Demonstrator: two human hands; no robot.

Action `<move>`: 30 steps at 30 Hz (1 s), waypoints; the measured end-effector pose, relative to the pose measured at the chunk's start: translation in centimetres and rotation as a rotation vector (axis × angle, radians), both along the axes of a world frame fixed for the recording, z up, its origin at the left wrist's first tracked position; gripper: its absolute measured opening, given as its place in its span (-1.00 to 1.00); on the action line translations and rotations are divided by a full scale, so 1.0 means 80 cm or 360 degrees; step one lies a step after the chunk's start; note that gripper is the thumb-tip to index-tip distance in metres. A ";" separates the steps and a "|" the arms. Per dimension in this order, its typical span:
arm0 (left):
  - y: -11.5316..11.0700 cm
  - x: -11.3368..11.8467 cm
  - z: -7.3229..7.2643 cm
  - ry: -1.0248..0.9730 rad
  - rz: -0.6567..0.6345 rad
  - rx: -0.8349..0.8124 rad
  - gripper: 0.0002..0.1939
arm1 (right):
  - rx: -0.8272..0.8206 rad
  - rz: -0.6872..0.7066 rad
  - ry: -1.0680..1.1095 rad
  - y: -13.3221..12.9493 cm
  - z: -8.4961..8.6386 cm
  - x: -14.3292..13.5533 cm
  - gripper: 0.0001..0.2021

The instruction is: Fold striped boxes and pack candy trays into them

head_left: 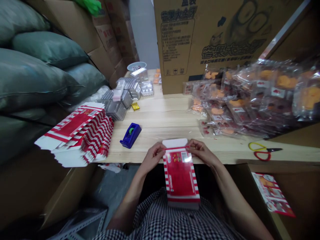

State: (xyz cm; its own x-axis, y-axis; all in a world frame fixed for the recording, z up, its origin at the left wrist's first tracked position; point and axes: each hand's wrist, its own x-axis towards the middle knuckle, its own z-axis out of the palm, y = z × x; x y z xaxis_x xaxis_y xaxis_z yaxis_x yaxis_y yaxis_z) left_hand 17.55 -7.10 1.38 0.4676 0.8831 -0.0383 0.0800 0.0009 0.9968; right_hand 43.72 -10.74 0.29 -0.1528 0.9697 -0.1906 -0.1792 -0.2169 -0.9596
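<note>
A red and white striped carton rests at the table's front edge, close against the checked shirt, with its white end flap pointing away from me. My left hand pinches the far left corner of this carton, thumb and fingers together. At the far right corner, my right hand grips the edge by the flap's fold in the same way. Both hands keep the carton between them. Its underside and whatever lies inside are hidden.
Left stands a stack of flat striped cartons, near a blue tape dispenser and clear plastic trays. Bagged orange pieces pile up at right, with scissors in front. A big cardboard box stands behind; an open box sits lower right.
</note>
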 end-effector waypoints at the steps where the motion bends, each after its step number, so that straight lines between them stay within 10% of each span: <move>1: -0.006 -0.002 -0.007 0.0006 0.0013 -0.0022 -0.76 | -0.0039 0.0021 0.0001 -0.007 -0.006 -0.001 -0.77; 14: -0.007 0.007 -0.020 -0.0319 0.0225 -0.0300 -0.62 | 0.0027 -0.0443 -0.0014 -0.015 -0.015 -0.014 -0.76; 19: -0.004 0.006 -0.020 -0.0326 0.0095 -0.0557 -0.50 | -0.0024 -0.0426 0.0091 -0.020 -0.015 -0.014 -0.35; 30: -0.021 0.006 -0.040 -0.0084 0.0167 -0.0093 -0.78 | 0.0178 -0.0202 -0.0173 -0.021 -0.025 -0.005 -0.80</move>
State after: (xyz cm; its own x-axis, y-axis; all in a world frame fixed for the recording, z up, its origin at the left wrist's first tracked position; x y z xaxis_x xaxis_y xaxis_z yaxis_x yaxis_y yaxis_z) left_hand 18.04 -8.79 -1.82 0.3755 0.9243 -0.0689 0.0237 0.0647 0.9976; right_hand 43.28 -12.40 -1.75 -0.0123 0.9959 -0.0893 -0.0925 -0.0900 -0.9916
